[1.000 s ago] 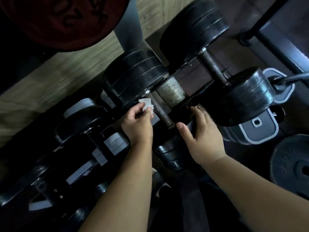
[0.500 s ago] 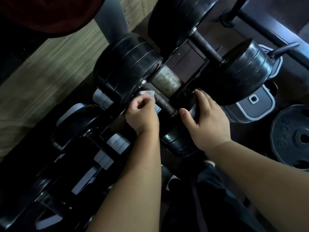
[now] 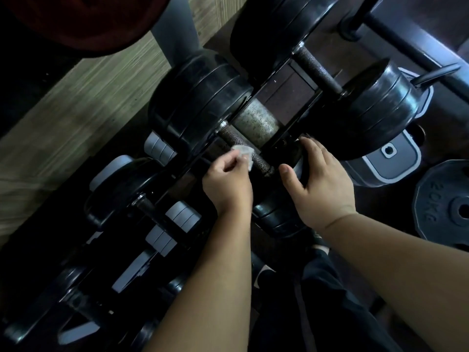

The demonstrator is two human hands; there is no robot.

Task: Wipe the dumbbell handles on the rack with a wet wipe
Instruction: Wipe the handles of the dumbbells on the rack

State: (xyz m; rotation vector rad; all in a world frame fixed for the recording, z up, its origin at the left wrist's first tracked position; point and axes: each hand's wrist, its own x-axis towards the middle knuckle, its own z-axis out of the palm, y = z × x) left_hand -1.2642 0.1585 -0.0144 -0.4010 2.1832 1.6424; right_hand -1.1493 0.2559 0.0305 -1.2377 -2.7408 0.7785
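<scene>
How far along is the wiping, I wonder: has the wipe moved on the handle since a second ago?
Yes. The wipe, in the left hand, slid along the handle, away from the big plate toward the right hand.

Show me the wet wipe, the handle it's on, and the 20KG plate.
wet wipe (image 3: 245, 153), head view, white middle.
handle (image 3: 228, 135), head view, bare upper stretch.
20KG plate (image 3: 432, 199), head view, embossed face.
</scene>
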